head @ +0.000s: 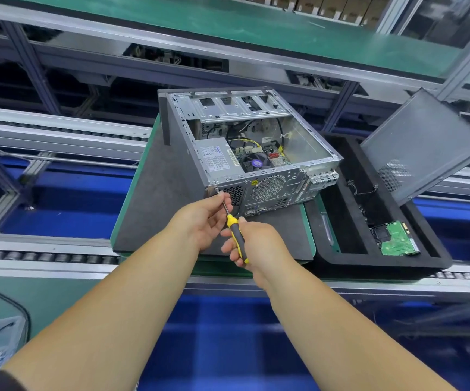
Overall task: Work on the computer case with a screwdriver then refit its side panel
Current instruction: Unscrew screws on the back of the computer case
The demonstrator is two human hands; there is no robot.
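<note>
- Computer case (245, 153) lying open on the dark mat (154, 210).
- Right hand (256, 244) gripping the screwdriver (235, 232); left hand (205, 218) pinching its shaft at the case's near-left corner.
- Side panel (423, 145) leaning on the black tray (383, 262), right, holding a green circuit board (399, 239).

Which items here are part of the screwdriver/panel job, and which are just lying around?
In the job:
- computer case, open side up
- screwdriver, right hand grips the handle, left hand pinches the shaft; tip at the case's rear corner
- side panel, off, leaning against the black tray

Lying about:
- green circuit board in the tray
- black mat under the case
</note>
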